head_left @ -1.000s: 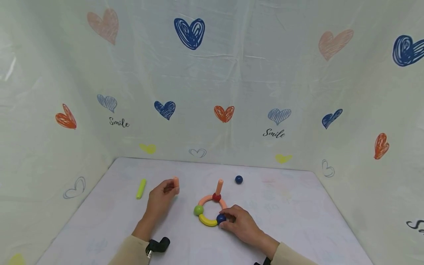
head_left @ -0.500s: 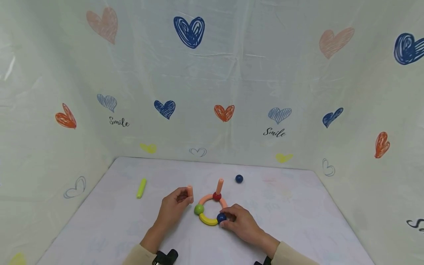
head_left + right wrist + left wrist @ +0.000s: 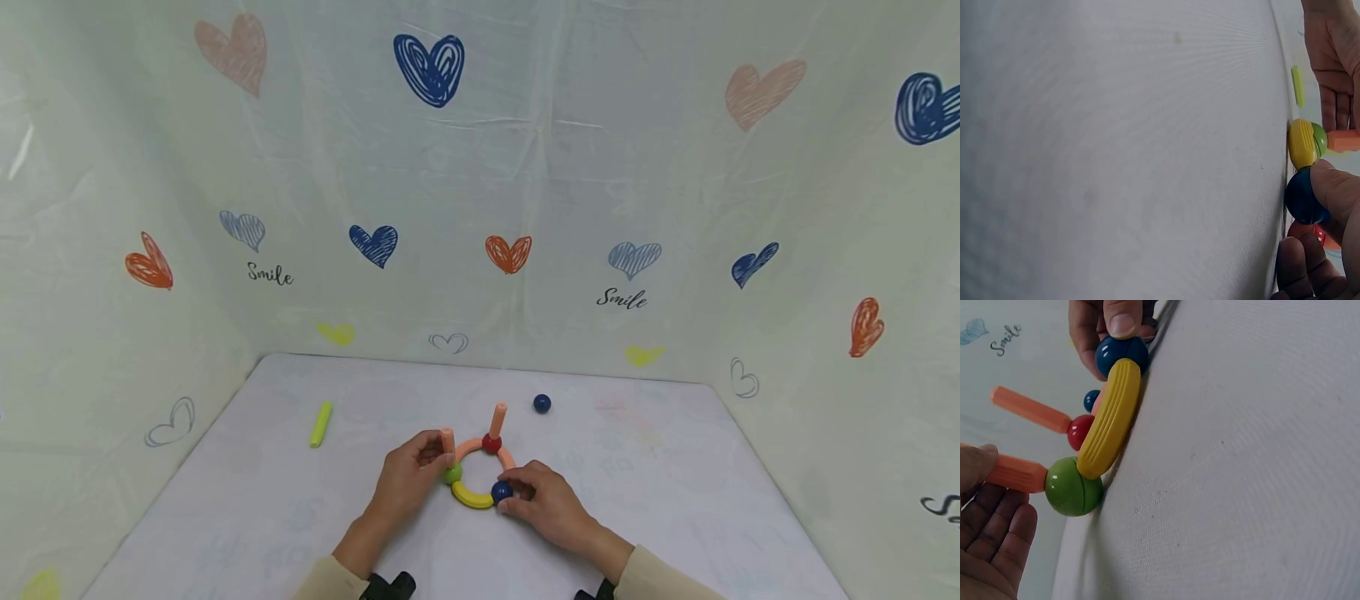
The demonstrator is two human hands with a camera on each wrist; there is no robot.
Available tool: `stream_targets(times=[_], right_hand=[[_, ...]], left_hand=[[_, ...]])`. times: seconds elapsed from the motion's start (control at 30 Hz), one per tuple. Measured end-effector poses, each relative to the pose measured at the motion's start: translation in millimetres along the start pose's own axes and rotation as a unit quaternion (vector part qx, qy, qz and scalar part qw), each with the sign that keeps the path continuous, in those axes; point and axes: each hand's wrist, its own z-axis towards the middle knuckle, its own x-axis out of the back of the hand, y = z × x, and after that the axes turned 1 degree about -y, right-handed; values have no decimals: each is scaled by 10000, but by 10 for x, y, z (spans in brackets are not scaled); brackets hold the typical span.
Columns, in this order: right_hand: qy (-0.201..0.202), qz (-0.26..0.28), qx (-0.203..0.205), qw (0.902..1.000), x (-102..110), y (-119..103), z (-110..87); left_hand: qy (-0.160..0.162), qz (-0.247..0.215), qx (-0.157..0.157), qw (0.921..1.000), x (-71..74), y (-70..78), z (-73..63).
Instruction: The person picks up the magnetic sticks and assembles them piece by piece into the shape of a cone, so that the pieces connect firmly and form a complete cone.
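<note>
A ring of curved rods and balls lies on the table: a yellow curved rod [image 3: 472, 497] in front, orange curved rods [image 3: 468, 447] behind. Red [image 3: 491, 442], green [image 3: 452, 473] and blue [image 3: 502, 492] balls join them. From the red ball an orange stick [image 3: 498, 419] stands up. My left hand [image 3: 408, 475] pinches another orange stick [image 3: 1019, 473] upright, its lower end against the top of the green ball [image 3: 1072, 487]. With thumb and fingers, my right hand [image 3: 551, 504] holds the blue ball [image 3: 1302, 197] of the ring.
A loose blue ball [image 3: 542, 403] lies behind the ring to the right. To the left rests a yellow-green stick [image 3: 321, 424]. The white table [image 3: 637, 467] ends at a heart-printed curtain [image 3: 570, 208].
My left hand has moved right and toward me, bringing the orange stick from beyond the ring to the green ball. My right hand stays on the blue ball.
</note>
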Motion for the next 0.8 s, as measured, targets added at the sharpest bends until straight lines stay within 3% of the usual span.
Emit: stream_targets(times=[0.07,0.27,0.37,0.57,0.8], right_hand=[[4,-11,15,10000,1,1,1],[10,-27,34,10000,2,8,4],[1,-12,41,10000,3,13,6],[3,16,24,10000,6,1,4],[24,-4,6,10000,3,-6,2]], left_hand=[[-47,65,17,10000,-11,-6,-4],[-418,1004,108,9940,-37,-56,-22],[-559,1233,34,9908,-44,-77,-31],[-442,1930,-188,9800,-87,-11,-34],[-618,2080,29,9762,-72,63,33]])
